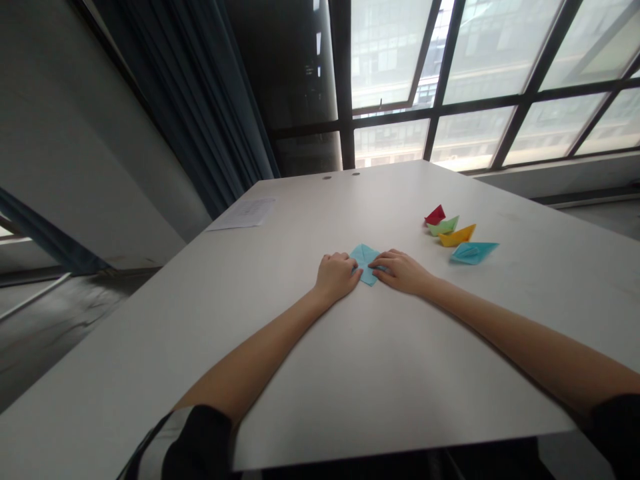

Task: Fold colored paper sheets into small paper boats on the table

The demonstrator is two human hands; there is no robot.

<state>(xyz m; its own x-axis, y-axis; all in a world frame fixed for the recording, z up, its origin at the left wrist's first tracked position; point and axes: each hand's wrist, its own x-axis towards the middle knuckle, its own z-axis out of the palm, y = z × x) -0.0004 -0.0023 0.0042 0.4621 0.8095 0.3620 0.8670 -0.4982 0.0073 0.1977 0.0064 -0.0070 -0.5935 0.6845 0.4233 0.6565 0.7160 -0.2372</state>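
Note:
A small piece of light-blue folded paper (365, 255) lies on the white table in front of me, with a crease running down from its top point. Its left edge is held by my left hand (336, 277), whose fingers are curled and whose thumb rests at the paper's lower left. From the other side, my right hand (403, 272) grips the right edge, fingers on top and thumb close beneath them. Both hands cover part of the paper, so its full outline is hidden.
To the right, a row of folded paper boats stands on the table (310, 373): red (435, 215), light green (444, 227), yellow (457, 235) and blue (474, 253). A printed sheet (243, 214) lies at the far left edge. Windows and a blue curtain (200, 87) are beyond.

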